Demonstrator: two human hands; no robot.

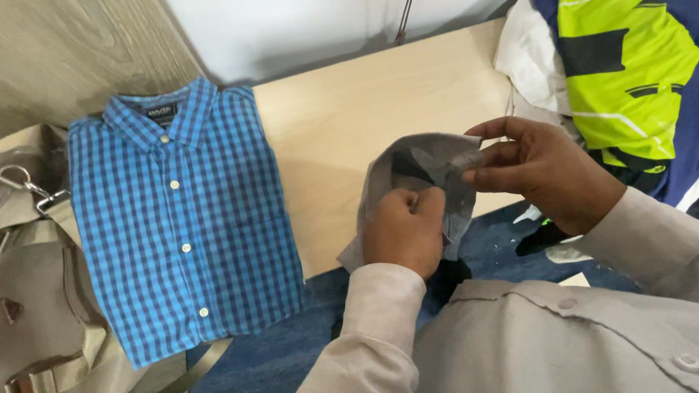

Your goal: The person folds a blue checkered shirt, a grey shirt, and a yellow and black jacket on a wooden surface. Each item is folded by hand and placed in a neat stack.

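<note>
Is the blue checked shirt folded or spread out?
Folded. The shirt lies flat on the table as a neat buttoned rectangle, collar on top, sleeves tucked out of sight.

Blue-checked shirt point(183, 218) (grey pouch point(421, 178))

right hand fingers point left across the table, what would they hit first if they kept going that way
The right hand already pinches the grey plastic bag, so its fingers meet that first. Beyond it lies bare table, then the folded blue checked shirt, though depth is unclear.
</note>
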